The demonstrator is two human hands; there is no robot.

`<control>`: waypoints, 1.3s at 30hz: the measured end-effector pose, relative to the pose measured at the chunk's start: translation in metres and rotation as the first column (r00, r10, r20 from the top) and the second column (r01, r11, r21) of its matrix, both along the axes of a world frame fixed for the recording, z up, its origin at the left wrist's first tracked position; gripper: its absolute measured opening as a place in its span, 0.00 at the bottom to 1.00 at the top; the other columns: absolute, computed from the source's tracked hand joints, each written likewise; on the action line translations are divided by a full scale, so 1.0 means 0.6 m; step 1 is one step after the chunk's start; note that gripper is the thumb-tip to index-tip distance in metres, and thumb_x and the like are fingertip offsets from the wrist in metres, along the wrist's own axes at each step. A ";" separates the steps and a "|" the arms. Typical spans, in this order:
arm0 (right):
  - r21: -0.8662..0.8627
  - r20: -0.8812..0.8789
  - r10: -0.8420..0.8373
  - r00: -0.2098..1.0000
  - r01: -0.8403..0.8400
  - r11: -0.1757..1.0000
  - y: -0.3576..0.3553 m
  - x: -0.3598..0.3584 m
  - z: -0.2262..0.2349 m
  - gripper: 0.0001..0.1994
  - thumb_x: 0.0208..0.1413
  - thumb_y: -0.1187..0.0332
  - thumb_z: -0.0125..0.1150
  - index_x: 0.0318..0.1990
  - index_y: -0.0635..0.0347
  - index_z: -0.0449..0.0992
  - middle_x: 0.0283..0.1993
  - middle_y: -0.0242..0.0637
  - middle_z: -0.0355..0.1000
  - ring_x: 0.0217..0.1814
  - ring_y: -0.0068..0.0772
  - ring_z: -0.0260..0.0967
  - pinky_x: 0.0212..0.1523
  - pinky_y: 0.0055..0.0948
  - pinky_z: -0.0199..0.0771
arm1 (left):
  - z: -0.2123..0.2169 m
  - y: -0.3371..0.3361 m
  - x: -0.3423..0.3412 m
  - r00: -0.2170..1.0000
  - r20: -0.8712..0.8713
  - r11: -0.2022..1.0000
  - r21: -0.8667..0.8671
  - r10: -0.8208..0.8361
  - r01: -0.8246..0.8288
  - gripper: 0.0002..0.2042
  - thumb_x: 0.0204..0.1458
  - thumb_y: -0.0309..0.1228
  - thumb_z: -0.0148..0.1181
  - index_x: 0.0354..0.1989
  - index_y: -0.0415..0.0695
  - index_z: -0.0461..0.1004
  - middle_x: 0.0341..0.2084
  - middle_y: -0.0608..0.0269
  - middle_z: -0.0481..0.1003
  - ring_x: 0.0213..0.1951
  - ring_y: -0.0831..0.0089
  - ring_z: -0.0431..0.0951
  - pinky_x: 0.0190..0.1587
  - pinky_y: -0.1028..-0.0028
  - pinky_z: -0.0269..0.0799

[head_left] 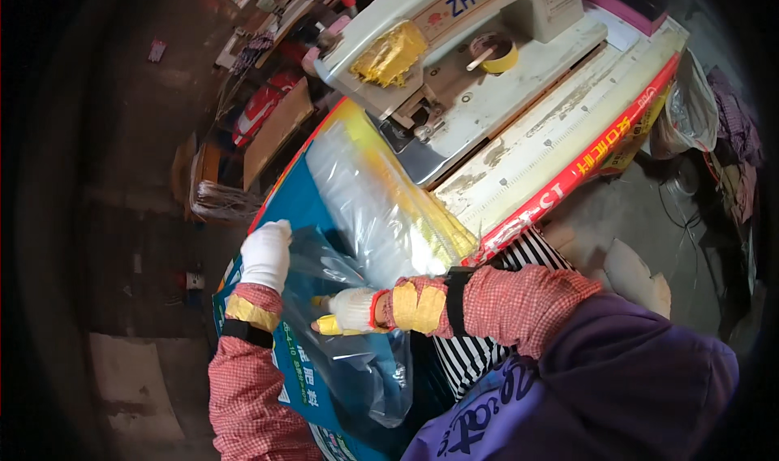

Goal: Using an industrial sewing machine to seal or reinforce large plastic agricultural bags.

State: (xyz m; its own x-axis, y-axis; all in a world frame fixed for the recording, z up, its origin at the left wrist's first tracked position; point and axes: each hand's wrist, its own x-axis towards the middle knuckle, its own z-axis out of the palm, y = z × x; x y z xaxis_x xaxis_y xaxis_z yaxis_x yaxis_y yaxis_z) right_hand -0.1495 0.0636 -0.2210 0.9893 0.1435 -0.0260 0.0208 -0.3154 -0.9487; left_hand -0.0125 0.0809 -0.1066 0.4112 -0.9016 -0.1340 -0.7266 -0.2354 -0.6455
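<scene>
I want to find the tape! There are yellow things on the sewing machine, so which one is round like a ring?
The yellow tape roll on the machine's flat bed is the ring; the other, a crumpled yellow wad, is stuck on the machine's head.

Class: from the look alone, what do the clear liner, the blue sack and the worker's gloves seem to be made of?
Clear liner: thin plastic film, glossy, see-through, crinkled. Blue sack: probably woven plastic, smooth printed face; the weave is too blurred to confirm. Gloves on left hand and right hand: white knitted fabric, likely cotton, matte.
</scene>
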 end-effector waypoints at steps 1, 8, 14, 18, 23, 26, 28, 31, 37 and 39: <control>-0.010 0.050 -0.012 0.999 0.013 1.000 0.019 0.012 -0.020 0.33 0.53 0.45 0.45 0.62 0.55 0.54 0.42 0.55 0.70 0.45 0.52 0.69 0.45 0.41 0.68 | 0.016 -0.009 0.009 0.996 0.085 1.000 0.001 0.003 -0.003 0.06 0.45 0.25 0.51 0.30 0.45 0.75 0.27 0.53 0.75 0.33 0.60 0.78 0.31 0.66 0.73; -0.190 0.172 0.372 0.912 -0.340 0.921 0.186 -0.075 -0.129 0.18 0.53 0.56 0.47 0.46 0.58 0.71 0.36 0.47 0.73 0.39 0.48 0.72 0.35 0.40 0.72 | 0.188 -0.172 -0.032 0.551 0.731 0.893 0.178 -0.402 0.414 0.07 0.48 0.30 0.50 0.32 0.46 0.74 0.26 0.60 0.74 0.27 0.67 0.78 0.30 0.68 0.75; -0.413 -0.389 0.338 0.857 -0.490 0.767 0.047 -0.183 -0.265 0.16 0.52 0.56 0.50 0.38 0.60 0.72 0.33 0.44 0.73 0.35 0.44 0.73 0.32 0.42 0.72 | 0.167 -0.208 -0.074 0.926 0.373 0.948 -0.270 -0.057 0.167 0.07 0.53 0.28 0.43 0.35 0.43 0.69 0.33 0.53 0.73 0.35 0.54 0.77 0.35 0.62 0.74; -0.293 -0.082 -0.084 0.993 0.057 0.955 -0.080 -0.264 -0.138 0.15 0.51 0.56 0.53 0.33 0.61 0.73 0.31 0.42 0.73 0.33 0.41 0.73 0.30 0.43 0.72 | 0.155 -0.212 -0.068 0.986 0.138 0.939 -0.342 0.095 -0.043 0.08 0.54 0.29 0.46 0.40 0.42 0.66 0.32 0.46 0.75 0.38 0.51 0.75 0.39 0.59 0.71; -0.327 -0.160 -0.610 0.776 0.542 0.774 -0.164 -0.364 -0.036 0.23 0.46 0.55 0.59 0.45 0.61 0.68 0.34 0.45 0.72 0.39 0.46 0.72 0.39 0.42 0.71 | 0.141 -0.224 -0.084 0.992 0.114 0.957 -0.289 0.055 -0.019 0.10 0.54 0.30 0.48 0.42 0.42 0.65 0.31 0.45 0.74 0.37 0.49 0.75 0.38 0.57 0.70; -0.317 0.306 -0.748 0.588 0.804 0.503 -0.165 -0.363 -0.045 0.27 0.43 0.56 0.63 0.48 0.62 0.65 0.38 0.44 0.71 0.41 0.46 0.70 0.42 0.39 0.71 | 0.141 -0.231 -0.091 0.993 0.109 0.966 -0.257 0.041 -0.012 0.09 0.54 0.30 0.48 0.42 0.42 0.65 0.30 0.45 0.74 0.37 0.49 0.75 0.38 0.57 0.70; -0.394 0.238 -0.696 0.677 0.722 0.568 -0.173 -0.352 -0.022 0.27 0.41 0.56 0.65 0.46 0.62 0.65 0.43 0.45 0.68 0.44 0.46 0.69 0.43 0.37 0.71 | 0.137 -0.241 -0.097 0.992 0.120 0.973 -0.229 0.037 -0.009 0.09 0.53 0.30 0.48 0.41 0.42 0.65 0.30 0.45 0.74 0.37 0.49 0.75 0.37 0.57 0.69; -0.345 0.216 -0.664 0.716 0.692 0.634 -0.175 -0.330 -0.049 0.19 0.46 0.61 0.59 0.44 0.60 0.67 0.35 0.44 0.71 0.37 0.46 0.71 0.36 0.40 0.71 | 0.137 -0.246 -0.110 0.992 0.121 0.974 -0.228 0.034 -0.006 0.09 0.53 0.29 0.47 0.41 0.43 0.65 0.30 0.46 0.75 0.37 0.50 0.75 0.38 0.57 0.69; -0.215 0.195 -0.761 0.619 0.784 0.582 -0.206 -0.349 -0.071 0.11 0.43 0.67 0.56 0.36 0.60 0.71 0.27 0.43 0.70 0.31 0.46 0.69 0.32 0.40 0.69 | 0.132 -0.245 -0.098 0.987 0.033 0.948 -0.284 0.158 -0.142 0.08 0.55 0.32 0.42 0.39 0.43 0.66 0.30 0.50 0.75 0.38 0.52 0.75 0.39 0.60 0.69; -0.225 0.453 -0.701 0.550 0.832 0.507 -0.188 -0.348 -0.054 0.11 0.42 0.66 0.57 0.33 0.60 0.72 0.28 0.42 0.69 0.33 0.45 0.68 0.34 0.38 0.69 | 0.132 -0.240 -0.098 0.988 0.028 0.949 -0.283 0.151 -0.137 0.10 0.56 0.33 0.40 0.39 0.43 0.66 0.30 0.50 0.75 0.38 0.53 0.75 0.39 0.60 0.68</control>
State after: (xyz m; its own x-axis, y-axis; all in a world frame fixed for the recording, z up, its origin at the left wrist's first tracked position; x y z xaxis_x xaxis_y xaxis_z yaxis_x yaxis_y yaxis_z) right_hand -0.3585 -0.0494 -0.2537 0.6658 -0.6337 0.3939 -0.1824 -0.6501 -0.7376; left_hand -0.0716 -0.0630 -0.0276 0.5392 -0.8308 0.1379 -0.6410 -0.5110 -0.5728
